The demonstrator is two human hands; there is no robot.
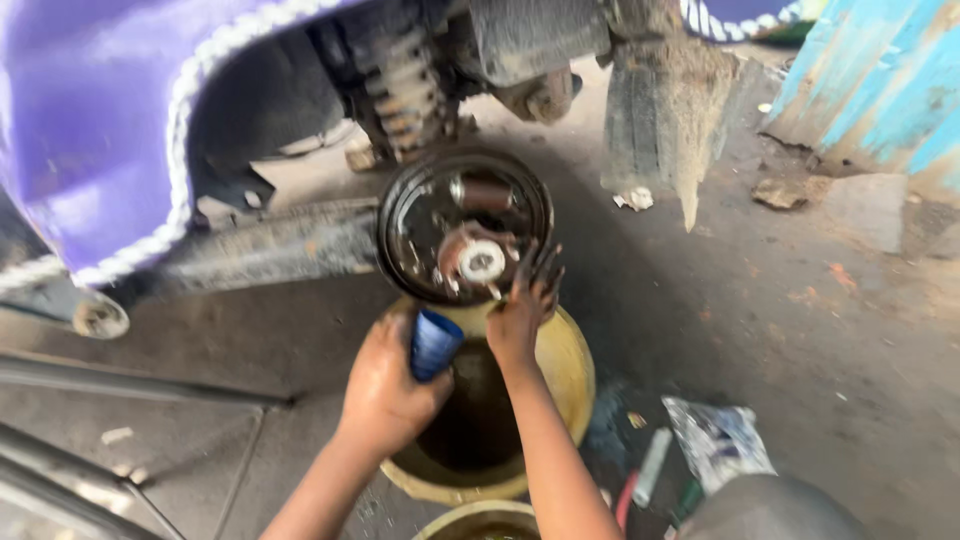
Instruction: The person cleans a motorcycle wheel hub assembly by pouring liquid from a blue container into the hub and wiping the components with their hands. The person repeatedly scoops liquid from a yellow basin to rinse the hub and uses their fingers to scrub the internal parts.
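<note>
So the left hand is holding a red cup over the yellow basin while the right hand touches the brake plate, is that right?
Not quite: the cup in the left hand is blue, not red, as the head view shows. The rest holds: it is over the yellow basin, and the right hand touches the brake plate.

Crumpled printed plastic packet point(717, 440) on ground

A small blue cup point(435, 343) tilts toward a round, dark, greasy brake backing plate point(463, 226) with a pale hub centre, mounted upright above a yellow basin point(566, 360) of murky liquid.
</note>
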